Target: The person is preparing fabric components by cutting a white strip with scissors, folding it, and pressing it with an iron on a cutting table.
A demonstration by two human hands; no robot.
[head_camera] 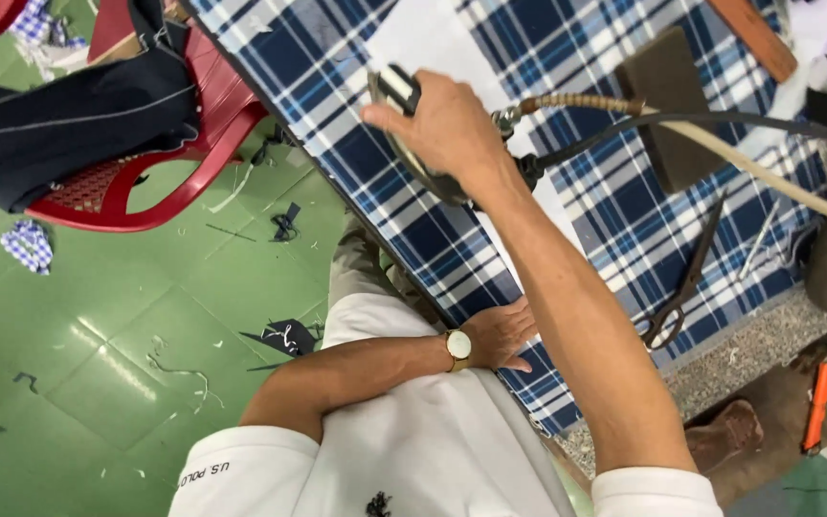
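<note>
Green floor [98,364], littered with thread and fabric scraps, spreads at nine o'clock, where we see a red chair [193,144] draped with dark cloth [59,120]. Our table wears a blue plaid cover [433,239]. At twelve o'clock our right hand [447,129] is closed around the iron [413,144], a dark, heavy one trailing a cord [681,120], pressed on white fabric [423,43]. Our left hand [500,335], fingers loosely spread, rests flat on the table edge. Scissors [686,278] lie at three o'clock.
</note>
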